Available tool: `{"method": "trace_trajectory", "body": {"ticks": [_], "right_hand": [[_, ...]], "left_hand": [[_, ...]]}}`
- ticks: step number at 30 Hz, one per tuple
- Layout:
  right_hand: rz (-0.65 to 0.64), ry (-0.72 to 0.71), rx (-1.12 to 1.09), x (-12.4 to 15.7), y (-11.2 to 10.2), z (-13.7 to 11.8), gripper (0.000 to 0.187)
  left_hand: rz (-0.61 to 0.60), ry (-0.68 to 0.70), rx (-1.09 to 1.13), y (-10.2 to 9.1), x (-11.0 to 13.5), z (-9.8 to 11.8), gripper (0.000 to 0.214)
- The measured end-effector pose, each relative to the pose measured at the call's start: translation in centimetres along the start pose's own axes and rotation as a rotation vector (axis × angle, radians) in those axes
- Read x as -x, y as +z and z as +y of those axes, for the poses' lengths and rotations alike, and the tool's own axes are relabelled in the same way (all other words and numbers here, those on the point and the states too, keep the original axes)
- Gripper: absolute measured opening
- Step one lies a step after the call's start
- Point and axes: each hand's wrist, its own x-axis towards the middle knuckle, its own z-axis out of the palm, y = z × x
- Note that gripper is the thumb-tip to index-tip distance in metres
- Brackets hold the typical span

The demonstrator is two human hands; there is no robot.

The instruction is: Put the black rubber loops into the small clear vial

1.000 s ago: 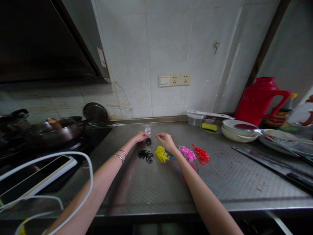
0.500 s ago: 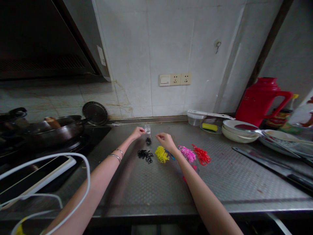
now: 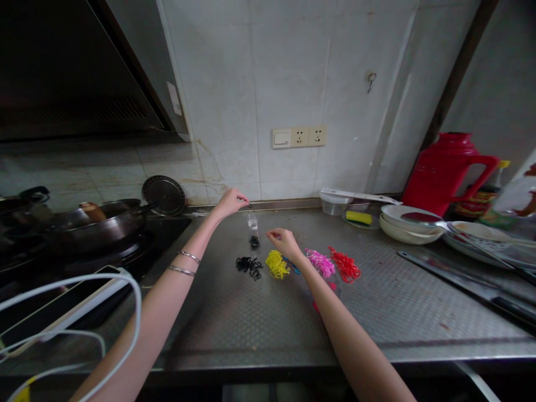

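My left hand (image 3: 231, 202) is raised just above and left of a small clear bottle (image 3: 253, 224), pinching a small black rubber band (image 3: 250, 205) over its mouth. Black bands lie at the bottom of the upright bottle. To the bottle's right, my right hand (image 3: 283, 241) hovers with fingertips closed together; whatever they hold is too small to make out. On the counter below are a black pile of rubber bands (image 3: 248, 267), a yellow pile (image 3: 277, 264), a pink pile (image 3: 321, 262) and a red pile (image 3: 345, 264). Blue bands are mostly hidden behind my right wrist.
A pan (image 3: 94, 226) sits on the stove at left, near a white cable (image 3: 138, 312). At right are a plastic cup (image 3: 334, 202), a yellow sponge (image 3: 358, 217), stacked bowls (image 3: 412, 229), a long knife (image 3: 452, 282) and a red thermos (image 3: 439, 173).
My left hand has risen from beside the bottle to above its mouth, with the black rubber band now visible at its fingertips. My right hand has barely moved.
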Motion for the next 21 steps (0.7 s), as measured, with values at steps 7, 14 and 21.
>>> {"method": "trace_trajectory", "body": {"ticks": [7, 14, 21], "right_hand": [[0.002, -0.027, 0.012, 0.0, 0.0, 0.1, 0.024], [-0.013, -0.013, 0.024, 0.1, -0.1, 0.0, 0.022], [-0.074, -0.03, 0.042, 0.1, 0.2, 0.1, 0.023]], "left_hand": [[-0.142, 0.072, -0.028, 0.8, 0.6, 1.0, 0.018], [-0.134, 0.033, -0.001, 1.8, 1.1, 0.6, 0.019], [0.034, -0.077, 0.069, 2.1, 3.2, 0.2, 0.022]]}}
